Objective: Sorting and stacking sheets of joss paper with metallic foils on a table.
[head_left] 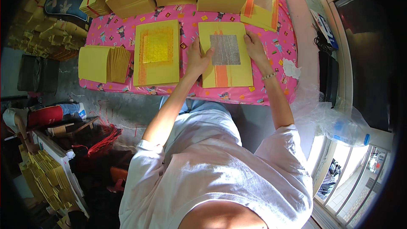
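Shirt (229, 157) nearest, below both grips. Foil-topped stack (227, 53) on desk (123, 38), between left hand (198, 60) and right hand (255, 50), touched at its sides; finger closure cannot be told. Judged flexible, liable to fan; best taken by both long edges.

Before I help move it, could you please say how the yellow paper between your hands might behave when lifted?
The yellow paper would probably flex if lifted by one edge, being broad and flat. Its silver square may be delicate; it looks creased. Flat on the pink tablecloth, the paper may slide rather than roll.
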A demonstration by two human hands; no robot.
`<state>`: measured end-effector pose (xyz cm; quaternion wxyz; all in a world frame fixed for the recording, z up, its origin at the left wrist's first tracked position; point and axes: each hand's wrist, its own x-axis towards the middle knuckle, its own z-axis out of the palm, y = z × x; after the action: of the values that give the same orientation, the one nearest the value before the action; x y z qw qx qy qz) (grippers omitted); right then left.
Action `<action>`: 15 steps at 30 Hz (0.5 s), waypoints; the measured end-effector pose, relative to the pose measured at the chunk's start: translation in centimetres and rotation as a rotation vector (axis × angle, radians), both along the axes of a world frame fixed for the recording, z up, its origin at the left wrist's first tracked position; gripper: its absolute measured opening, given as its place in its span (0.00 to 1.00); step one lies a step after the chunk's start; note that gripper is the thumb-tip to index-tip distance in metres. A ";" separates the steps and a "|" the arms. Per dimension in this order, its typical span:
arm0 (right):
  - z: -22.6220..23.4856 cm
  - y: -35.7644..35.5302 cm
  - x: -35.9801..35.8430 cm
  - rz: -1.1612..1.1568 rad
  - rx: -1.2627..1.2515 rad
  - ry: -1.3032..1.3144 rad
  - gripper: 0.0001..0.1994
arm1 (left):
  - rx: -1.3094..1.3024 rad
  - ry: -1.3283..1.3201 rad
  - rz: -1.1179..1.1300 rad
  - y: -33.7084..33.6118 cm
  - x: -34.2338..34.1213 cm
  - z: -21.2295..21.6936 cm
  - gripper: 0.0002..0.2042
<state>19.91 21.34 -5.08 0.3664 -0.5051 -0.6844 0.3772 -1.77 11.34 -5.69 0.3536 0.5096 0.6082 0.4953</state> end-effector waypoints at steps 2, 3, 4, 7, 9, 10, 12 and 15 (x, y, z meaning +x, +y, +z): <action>-0.1 -0.1 0.1 -0.037 0.009 -0.006 0.16 | -0.018 0.106 0.008 0.0 0.3 -0.1 0.30; 0.0 -0.2 -0.1 -0.033 0.008 -0.006 0.16 | -0.020 0.106 0.011 0.0 0.2 -0.2 0.30; 0.2 -0.3 -0.3 -0.017 -0.006 0.040 0.16 | -0.041 0.071 -0.005 0.1 0.0 -0.4 0.31; 0.8 -0.5 -0.4 0.009 0.003 0.035 0.16 | -0.085 0.088 -0.013 -0.1 0.0 -0.1 0.33; 0.8 -0.6 -0.2 0.015 0.022 -0.018 0.16 | -0.111 0.138 -0.009 -0.3 0.1 0.2 0.33; 0.7 -0.3 0.0 0.030 0.019 0.016 0.16 | -0.110 0.134 -0.004 -0.3 0.1 0.3 0.33; 0.7 -0.5 0.2 0.046 0.003 0.048 0.15 | -0.122 0.127 0.003 -0.4 0.1 0.5 0.32; 2.7 -1.5 0.1 -0.167 -0.022 0.130 0.14 | 0.159 -0.048 0.107 -0.7 -0.4 -1.2 0.26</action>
<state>19.98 19.82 -2.38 0.4346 -0.5388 -0.6105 0.3848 -2.20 10.68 -6.92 0.2997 0.4909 0.5847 0.5722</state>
